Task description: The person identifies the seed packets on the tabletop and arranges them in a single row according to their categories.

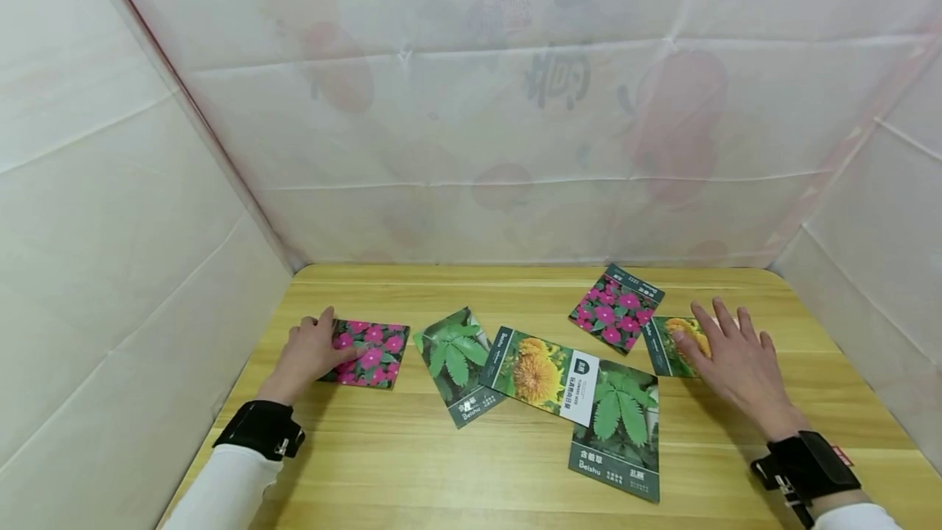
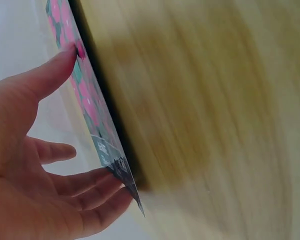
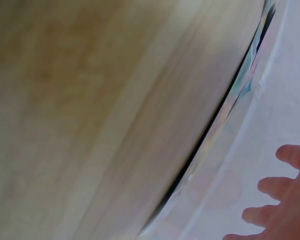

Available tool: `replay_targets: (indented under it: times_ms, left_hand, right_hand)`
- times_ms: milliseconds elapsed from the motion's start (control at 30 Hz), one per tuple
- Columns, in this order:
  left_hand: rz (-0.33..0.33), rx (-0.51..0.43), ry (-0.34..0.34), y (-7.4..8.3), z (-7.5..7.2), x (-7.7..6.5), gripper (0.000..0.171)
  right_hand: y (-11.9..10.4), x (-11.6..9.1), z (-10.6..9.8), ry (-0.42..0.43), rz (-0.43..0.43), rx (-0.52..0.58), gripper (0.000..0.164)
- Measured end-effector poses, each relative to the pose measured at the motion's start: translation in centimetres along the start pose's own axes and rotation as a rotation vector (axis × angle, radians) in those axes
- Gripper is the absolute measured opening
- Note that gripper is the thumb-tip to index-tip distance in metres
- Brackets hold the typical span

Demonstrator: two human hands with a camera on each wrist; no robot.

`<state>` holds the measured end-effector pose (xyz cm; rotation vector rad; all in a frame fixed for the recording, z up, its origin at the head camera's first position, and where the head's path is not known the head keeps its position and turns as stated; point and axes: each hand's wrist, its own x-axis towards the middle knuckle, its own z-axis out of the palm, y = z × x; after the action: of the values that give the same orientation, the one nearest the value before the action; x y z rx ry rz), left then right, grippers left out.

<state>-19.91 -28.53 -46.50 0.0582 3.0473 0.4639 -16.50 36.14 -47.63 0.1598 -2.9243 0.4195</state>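
Several seed packets with flower or leaf pictures lie on the wooden table. At the left, my left hand [image 1: 309, 350] rests on a pink-flower seed packet [image 1: 379, 362]. Its thumb lies across the picture, and fingertips touch the dark end in the left wrist view. My right hand [image 1: 739, 362] is spread over a yellow-flower seed packet [image 1: 666, 350], covering its right part. Whether it touches the packet I cannot tell. In the right wrist view, the fingers [image 3: 275, 187] are apart and hold nothing.
Between the hands, a green-leaf packet [image 1: 452, 358], a yellow-flower packet [image 1: 537, 379] and another green-leaf packet [image 1: 621, 424] overlap. A second pink-flower packet [image 1: 614, 313] overlaps the corner of the right yellow one. Pale fabric walls [image 1: 471, 129] border the table [image 1: 412, 481].
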Motion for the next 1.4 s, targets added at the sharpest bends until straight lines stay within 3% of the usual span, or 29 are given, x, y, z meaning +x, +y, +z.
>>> replay_targets:
  times_ms: [167,333,600,800,933,1200,1400]
  left_hand:
    - [-0.026,-0.027,0.024,-0.5,-0.5,0.1,0.097]
    - [-0.006,-0.122,0.057,-0.8,-0.9,0.3,0.088]
    - [-0.013,-0.419,0.016,-1.7,-2.2,1.1,0.082]
    - [0.046,-0.578,-0.004,-1.0,-4.0,1.8,0.083]
    - [0.099,-0.564,0.026,-0.1,-5.2,2.2,0.082]
    - [0.141,-0.427,0.24,2.3,-7.3,2.5,0.066]
    - [0.107,-0.568,0.251,4.6,-7.1,2.2,0.048]
  right_hand:
    - [-0.1,0.0,-0.1,0.001,0.001,-0.002,0.074]
    - [-0.2,0.0,-0.3,-0.002,0.003,-0.005,0.074]
    - [-1.1,-0.1,-0.4,-0.002,0.007,-0.014,0.075]
    - [-2.5,-0.1,-0.8,-0.007,0.011,-0.024,0.075]
    - [-3.9,0.2,-1.0,-0.019,0.002,-0.016,0.076]
    - [-6.9,0.9,-0.8,0.031,-0.059,-0.027,0.075]
    - [-10.1,1.2,-1.0,0.04,-0.108,0.031,0.072]
